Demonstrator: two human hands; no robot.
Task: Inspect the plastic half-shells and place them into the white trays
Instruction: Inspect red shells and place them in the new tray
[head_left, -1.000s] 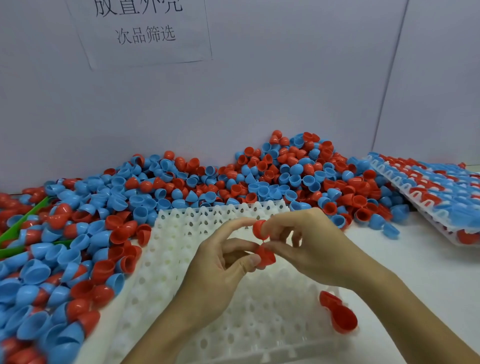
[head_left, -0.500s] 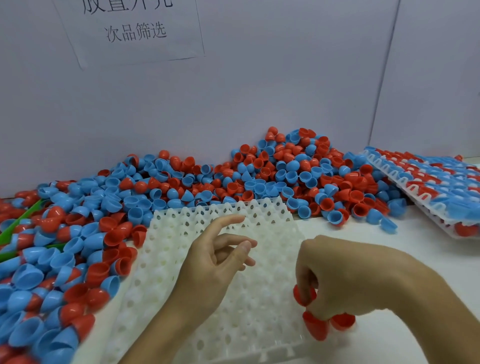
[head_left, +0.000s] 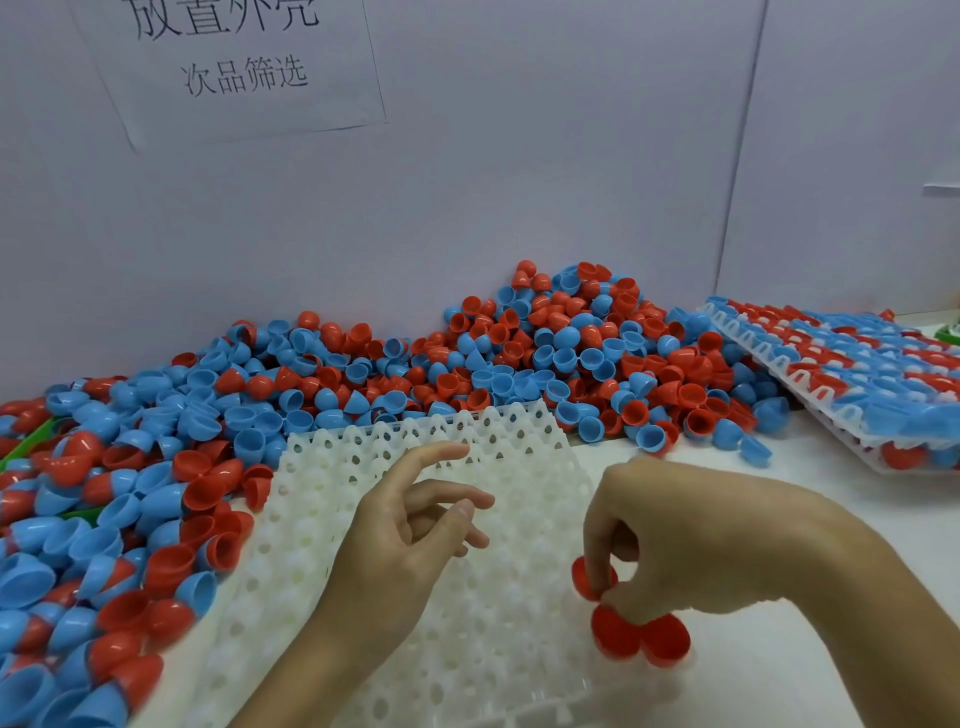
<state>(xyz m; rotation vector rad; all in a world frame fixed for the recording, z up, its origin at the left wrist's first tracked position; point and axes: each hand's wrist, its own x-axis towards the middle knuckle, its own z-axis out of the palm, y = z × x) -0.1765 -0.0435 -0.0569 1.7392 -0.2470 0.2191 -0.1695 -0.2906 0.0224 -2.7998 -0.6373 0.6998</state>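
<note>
A white tray (head_left: 363, 467) with many empty pockets lies in front of me. My right hand (head_left: 691, 540) hovers over its near right corner and pinches a red half-shell (head_left: 584, 579) between thumb and fingers. Just below it, two more red half-shells (head_left: 641, 636) sit at the tray's right edge. Over the tray's middle, my left hand (head_left: 405, 540) hangs with fingers relaxed and spread, holding nothing.
A big heap of loose red and blue half-shells (head_left: 519, 358) runs along the wall and down the left side. A second tray (head_left: 841, 374), filled with shells, lies tilted at the right. Green plastic strips (head_left: 31, 441) poke out at far left.
My right hand has carried the red shells from mid-air down to the tray's near right corner. My left hand has let go and opened over the tray.
</note>
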